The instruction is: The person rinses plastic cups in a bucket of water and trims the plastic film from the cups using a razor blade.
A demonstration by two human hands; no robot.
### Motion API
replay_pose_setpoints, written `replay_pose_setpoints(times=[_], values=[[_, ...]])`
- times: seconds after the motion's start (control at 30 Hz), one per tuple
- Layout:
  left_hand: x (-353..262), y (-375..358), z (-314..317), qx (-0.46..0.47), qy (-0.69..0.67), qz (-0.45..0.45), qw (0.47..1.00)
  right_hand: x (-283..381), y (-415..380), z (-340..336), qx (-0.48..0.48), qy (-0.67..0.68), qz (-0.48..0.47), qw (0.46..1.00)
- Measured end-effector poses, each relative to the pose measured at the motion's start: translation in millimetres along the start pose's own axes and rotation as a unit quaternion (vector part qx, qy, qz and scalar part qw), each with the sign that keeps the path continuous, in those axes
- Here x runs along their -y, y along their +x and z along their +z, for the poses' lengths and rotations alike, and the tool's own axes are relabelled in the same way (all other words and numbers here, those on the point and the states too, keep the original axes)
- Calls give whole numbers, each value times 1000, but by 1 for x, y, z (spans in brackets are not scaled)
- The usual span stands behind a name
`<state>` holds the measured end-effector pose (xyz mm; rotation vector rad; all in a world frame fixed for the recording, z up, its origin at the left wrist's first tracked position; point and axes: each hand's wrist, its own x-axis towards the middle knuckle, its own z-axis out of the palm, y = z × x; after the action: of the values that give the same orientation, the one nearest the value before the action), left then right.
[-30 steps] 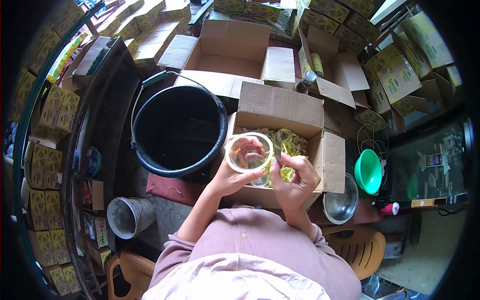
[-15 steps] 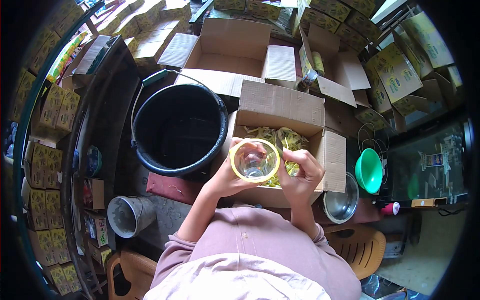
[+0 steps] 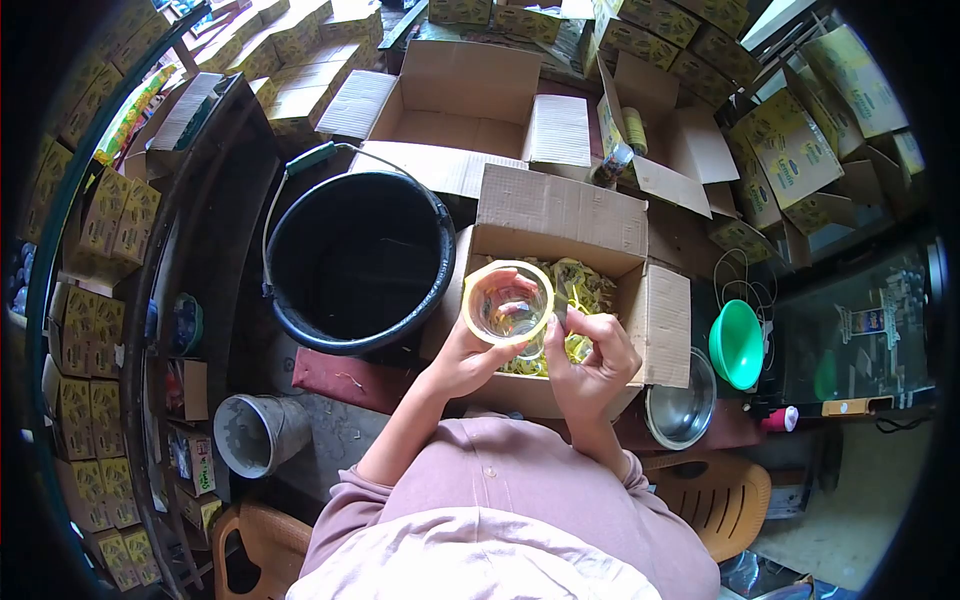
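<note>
My left hand (image 3: 462, 362) is wrapped round a clear plastic jar (image 3: 512, 318) with a yellow rim, its round mouth tilted up toward me. Close to the jar's right side, my right hand (image 3: 596, 368) is closed on a small knife (image 3: 561, 296), whose dark blade points away from me. Both hands are over an open cardboard box (image 3: 562, 208) on my lap side of the work area. Yellow-green strips of trimmings (image 3: 588, 282) lie inside that box, partly hidden by the jar and my hands.
A large black bucket (image 3: 290, 325) stands left of the box, with a grey bucket (image 3: 298, 430) lower down. To the right are a steel bowl (image 3: 698, 410) and a green bowl (image 3: 738, 345). Another open carton (image 3: 470, 75) lies beyond, and stacked yellow boxes (image 3: 785, 150) line the sides.
The jar has shifted slightly left and up, tilting so that more of its right side shows. My right hand has moved a little down and left with the knife.
</note>
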<state>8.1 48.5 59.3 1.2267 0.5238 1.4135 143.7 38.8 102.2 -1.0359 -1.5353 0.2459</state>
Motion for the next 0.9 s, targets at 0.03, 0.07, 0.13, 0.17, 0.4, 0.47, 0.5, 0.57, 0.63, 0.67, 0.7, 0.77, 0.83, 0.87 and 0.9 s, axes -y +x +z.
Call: replay_pose_setpoints(times=[0.03,0.07,0.13,0.17,0.4,0.47,0.5,0.57,0.63,0.67,0.7,0.77,0.83,0.87,0.9], values=[[-1,0,1,0,5,0,1000,1,0,-1,2,-7,2,1000],[-3,0,2,0,11,1,1000,1,0,-1,5,-14,3,1000],[-3,0,2,3,29,6,1000,0,-1,-1,1,-11,-7,1000],[-3,1,2,6,42,11,999,0,-1,-1,-2,-10,-12,1000],[-5,0,1,13,129,10,992,1,1,-1,-13,-21,-24,999],[-4,0,-1,14,129,-1,992,0,2,-2,-11,-19,-27,999],[-4,0,-2,14,129,-7,991,0,2,-3,-9,-21,-22,999],[-5,0,-3,16,142,-8,990,1,1,-4,-4,-26,-13,1000],[-8,-1,-3,23,160,-7,987,2,2,-4,-7,-33,-14,999],[-10,-1,-2,28,170,-6,985,1,2,-4,-9,-37,-15,999],[-11,-1,-2,34,181,-4,983,1,2,-4,-5,-31,-17,999],[-13,-1,-5,50,190,2,981,-1,2,-5,3,-19,-20,1000],[-16,0,-6,63,198,8,978,-3,2,-6,11,-12,-19,1000],[-19,0,-6,67,202,10,977,-4,2,-6,16,-8,-18,1000],[-20,0,-6,71,206,13,976,-5,2,-6,20,6,-14,1000]])
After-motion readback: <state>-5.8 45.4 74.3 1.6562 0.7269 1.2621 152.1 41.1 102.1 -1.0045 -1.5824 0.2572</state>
